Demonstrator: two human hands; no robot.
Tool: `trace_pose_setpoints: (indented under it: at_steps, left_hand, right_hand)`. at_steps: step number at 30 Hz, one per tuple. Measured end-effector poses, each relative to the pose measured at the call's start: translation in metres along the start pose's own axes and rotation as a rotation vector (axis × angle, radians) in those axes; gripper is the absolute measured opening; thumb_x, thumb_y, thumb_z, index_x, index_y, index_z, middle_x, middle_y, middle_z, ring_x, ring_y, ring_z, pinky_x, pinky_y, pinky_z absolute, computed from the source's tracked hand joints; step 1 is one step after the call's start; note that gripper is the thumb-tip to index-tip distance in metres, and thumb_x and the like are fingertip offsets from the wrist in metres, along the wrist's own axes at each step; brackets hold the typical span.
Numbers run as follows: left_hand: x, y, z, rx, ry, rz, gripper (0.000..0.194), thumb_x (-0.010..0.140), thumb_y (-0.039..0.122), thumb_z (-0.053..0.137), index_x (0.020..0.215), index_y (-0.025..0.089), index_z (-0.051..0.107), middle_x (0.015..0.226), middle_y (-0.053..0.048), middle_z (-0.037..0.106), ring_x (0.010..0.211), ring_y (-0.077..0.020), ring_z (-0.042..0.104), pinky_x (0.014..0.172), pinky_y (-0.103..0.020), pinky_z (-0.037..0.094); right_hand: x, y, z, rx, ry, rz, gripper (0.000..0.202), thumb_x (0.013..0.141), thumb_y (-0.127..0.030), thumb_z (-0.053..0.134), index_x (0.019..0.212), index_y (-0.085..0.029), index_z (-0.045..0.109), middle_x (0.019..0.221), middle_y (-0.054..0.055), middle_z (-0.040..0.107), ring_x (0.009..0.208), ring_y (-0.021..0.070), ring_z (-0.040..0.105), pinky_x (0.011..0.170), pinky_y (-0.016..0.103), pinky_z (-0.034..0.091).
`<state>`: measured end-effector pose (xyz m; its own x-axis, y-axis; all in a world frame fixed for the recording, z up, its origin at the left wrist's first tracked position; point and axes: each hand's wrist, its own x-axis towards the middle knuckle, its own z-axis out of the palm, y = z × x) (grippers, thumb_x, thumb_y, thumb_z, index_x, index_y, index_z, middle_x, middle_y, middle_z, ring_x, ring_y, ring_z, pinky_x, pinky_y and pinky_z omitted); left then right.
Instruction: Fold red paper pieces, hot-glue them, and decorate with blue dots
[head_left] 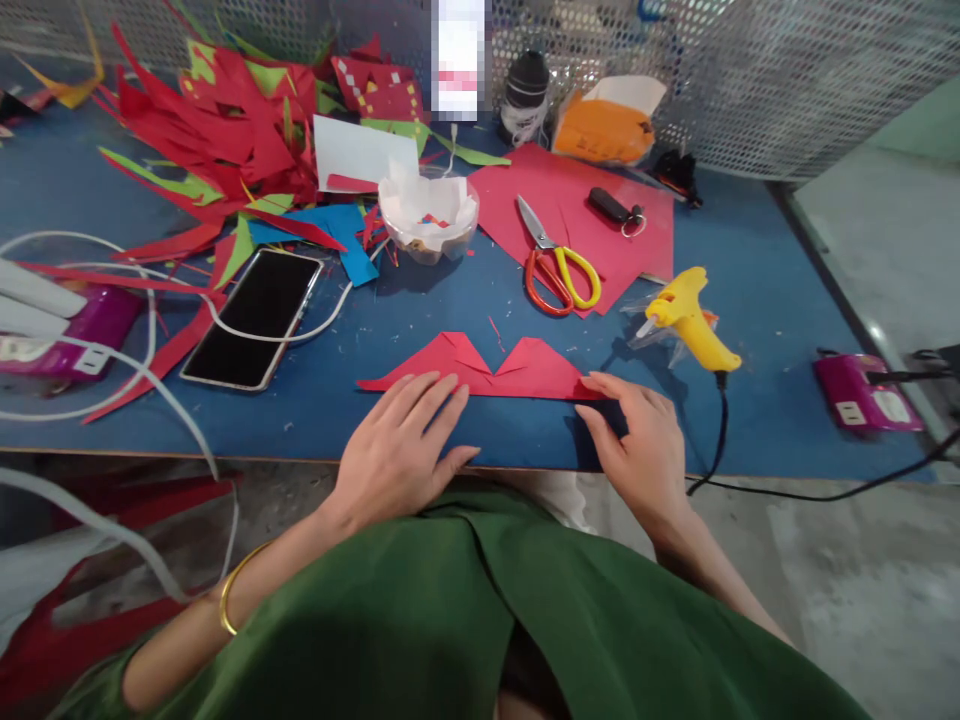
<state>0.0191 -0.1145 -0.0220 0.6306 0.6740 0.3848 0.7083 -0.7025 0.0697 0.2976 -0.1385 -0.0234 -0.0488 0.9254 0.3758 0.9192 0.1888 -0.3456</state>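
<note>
A folded piece of red paper (480,382) lies flat near the front edge of the blue table, with two raised humps and a V-shaped notch between them. My left hand (409,435) rests palm down, its fingertips on the lower left part of the paper and its thumb stretched out to the right. At the paper's right tip is my right hand (637,435), its fingertips touching the corner, thumb and fingers apart. Behind the paper are scissors (555,262) with one red and one yellow handle, lying partly on red sheets (510,195).
A yellow glue gun (694,320) with a black cord stands at the right. Behind the paper is a lined bowl (427,215). Left are a phone (255,320), white cables and red and green scraps (255,130). Purple power strips (862,393) sit on both sides.
</note>
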Motion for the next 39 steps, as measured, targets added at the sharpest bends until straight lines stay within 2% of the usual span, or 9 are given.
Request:
trace_pose_setpoints:
  at_steps: [3,6,12,17,23,31,39]
  left_hand:
    - [0.016,0.008,0.003,-0.059,-0.057,0.149,0.048,0.098,0.038,0.053,0.133,0.005,0.058,0.138,-0.014,0.062,0.126,-0.0298,0.055,0.108,-0.042,0.046]
    - [0.031,0.016,0.006,-0.091,-0.108,0.239,0.049,0.098,0.039,0.052,0.133,0.005,0.057,0.137,-0.014,0.062,0.126,-0.0285,0.055,0.107,-0.040,0.045]
    - [0.047,0.021,0.009,-0.070,-0.134,0.247,0.053,0.097,0.044,0.055,0.130,0.003,0.058,0.124,-0.014,0.067,0.113,-0.0272,0.059,0.098,-0.038,0.048]
    - [0.054,0.023,0.009,-0.022,-0.175,0.268,0.056,0.096,0.048,0.054,0.134,0.007,0.056,0.118,-0.012,0.067,0.103,-0.0264,0.059,0.086,-0.037,0.048]
    - [0.057,0.024,0.010,0.023,-0.224,0.283,0.063,0.097,0.054,0.049,0.137,0.006,0.054,0.118,-0.012,0.066,0.099,-0.0266,0.057,0.079,-0.038,0.046]
    - [0.058,0.025,0.010,0.055,-0.253,0.292,0.064,0.098,0.054,0.046,0.140,0.006,0.052,0.123,-0.014,0.065,0.100,-0.0266,0.056,0.080,-0.038,0.045]
    - [0.057,0.025,0.010,0.069,-0.263,0.291,0.063,0.099,0.053,0.044,0.142,0.007,0.050,0.127,-0.014,0.063,0.101,-0.0269,0.056,0.079,-0.039,0.044]
  right_hand:
    - [0.015,0.002,0.002,0.069,-0.059,-0.009,0.024,0.090,-0.032,0.064,0.113,-0.023,0.064,0.101,0.004,0.077,0.095,0.0252,0.067,0.088,0.042,0.044]
    - [0.029,0.000,0.004,0.127,-0.138,-0.049,0.017,0.089,-0.025,0.065,0.106,-0.024,0.066,0.092,0.001,0.077,0.088,0.0226,0.067,0.087,0.041,0.041]
    - [0.044,0.004,0.007,0.276,-0.257,-0.043,0.012,0.089,-0.021,0.064,0.101,-0.023,0.066,0.086,-0.002,0.076,0.082,0.0179,0.068,0.085,0.037,0.040]
    - [0.048,0.006,0.007,0.268,-0.317,-0.065,0.012,0.092,-0.019,0.060,0.102,-0.022,0.064,0.086,-0.001,0.074,0.082,0.0172,0.067,0.085,0.036,0.039]
    - [0.049,0.005,0.004,0.192,-0.298,-0.074,0.009,0.093,-0.021,0.057,0.099,-0.022,0.064,0.085,0.000,0.074,0.081,0.0182,0.067,0.083,0.036,0.038]
    - [0.044,0.012,0.002,0.172,-0.237,0.088,0.009,0.089,-0.026,0.062,0.097,-0.023,0.066,0.081,0.000,0.073,0.077,0.0185,0.065,0.083,0.038,0.039]
    - [0.042,0.019,0.005,0.112,-0.203,0.090,0.012,0.089,-0.028,0.062,0.100,-0.023,0.064,0.081,0.000,0.072,0.078,0.0198,0.063,0.083,0.040,0.040]
